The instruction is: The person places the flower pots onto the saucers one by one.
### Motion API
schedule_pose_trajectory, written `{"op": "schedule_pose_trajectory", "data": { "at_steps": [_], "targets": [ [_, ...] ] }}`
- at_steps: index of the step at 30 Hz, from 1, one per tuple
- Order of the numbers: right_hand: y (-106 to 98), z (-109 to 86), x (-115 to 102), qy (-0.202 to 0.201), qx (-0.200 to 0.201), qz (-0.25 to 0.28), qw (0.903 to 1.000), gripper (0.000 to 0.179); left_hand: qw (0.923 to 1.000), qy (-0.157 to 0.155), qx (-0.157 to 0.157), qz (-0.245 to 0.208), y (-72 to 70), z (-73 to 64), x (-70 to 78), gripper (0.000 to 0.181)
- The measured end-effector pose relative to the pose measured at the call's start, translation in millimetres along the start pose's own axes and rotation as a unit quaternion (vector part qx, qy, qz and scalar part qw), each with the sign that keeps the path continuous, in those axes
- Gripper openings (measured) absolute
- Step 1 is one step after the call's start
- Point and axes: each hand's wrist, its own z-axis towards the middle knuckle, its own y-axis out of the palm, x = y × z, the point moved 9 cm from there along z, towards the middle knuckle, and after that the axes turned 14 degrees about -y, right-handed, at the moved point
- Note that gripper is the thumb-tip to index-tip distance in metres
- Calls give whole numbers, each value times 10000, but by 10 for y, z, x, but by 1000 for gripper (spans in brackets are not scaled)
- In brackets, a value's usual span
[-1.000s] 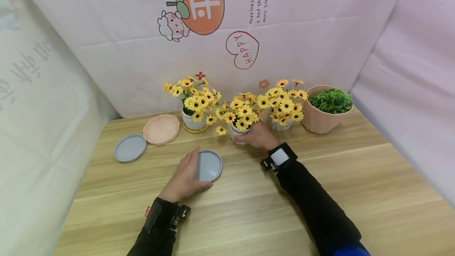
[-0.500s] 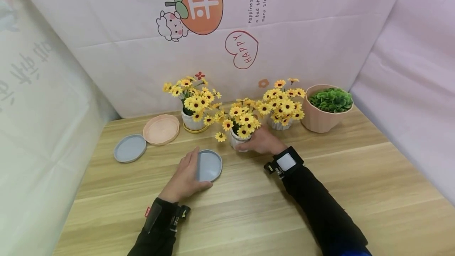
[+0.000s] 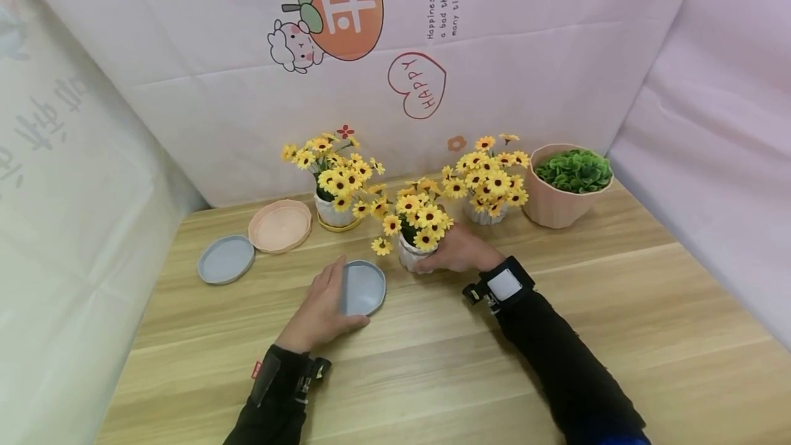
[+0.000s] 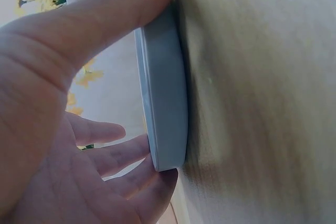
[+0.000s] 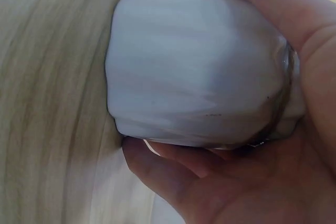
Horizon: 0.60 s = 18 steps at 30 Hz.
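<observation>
Pale wood grain streaks the table (image 3: 402, 376). Nearest, the left hand (image 3: 321, 304) spans a shallow, smooth grey saucer (image 3: 366, 287), its thumb and fingers spread to pinch opposite sides of the rounded rim. Just behind and to the right, the right hand's (image 3: 460, 249) fingers curl round a glossy white pot (image 3: 409, 254) with a rippled wall, roughly upright and bushy with yellow flowers (image 3: 426, 217). Farther left lie a second grey saucer (image 3: 226, 259) and a wavy-edged peach saucer (image 3: 280, 226). At the back stand two more flower pots (image 3: 334, 213), plus a faceted peach planter (image 3: 556, 206) of crinkly green leaves (image 3: 575, 172), before a creased, printed cloth (image 3: 525, 53).
</observation>
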Motion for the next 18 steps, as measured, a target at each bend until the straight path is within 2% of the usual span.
{"op": "schedule_pose_trajectory", "data": {
  "at_steps": [4,10,18],
  "targets": [
    [15,-2,-25,-146,-66,81,9998,113,10000,-24,-24,-1,7,2,-11,123],
    [30,-5,-71,-435,-69,591,9973,114,10000,-30,-20,28,9,4,-16,123],
    [73,-36,-129,-570,-400,838,9940,102,10000,-11,-46,3,12,6,-17,124]
  ]
}}
